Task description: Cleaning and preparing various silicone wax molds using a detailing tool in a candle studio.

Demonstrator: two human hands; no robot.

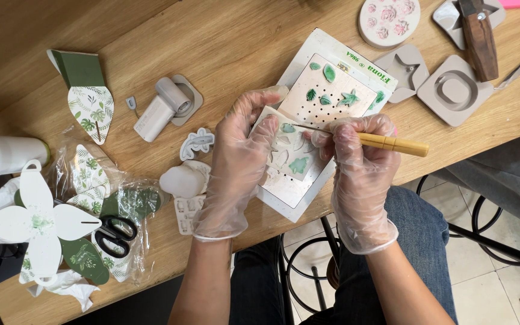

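Two gloved hands working over a small white leaf mould on a wooden table.

My left hand (239,165) steadies the leaf mould (289,150) — fingers curled onto its left edge — as it rests on a white tray (308,81) dotted with small green leaves. My right hand (356,174) has its fingers clamped on a wooden-handled needle tool (386,142), its thin tip over the mould. Black scissors (115,233) lie well apart, left, among paper leaf cut-outs.
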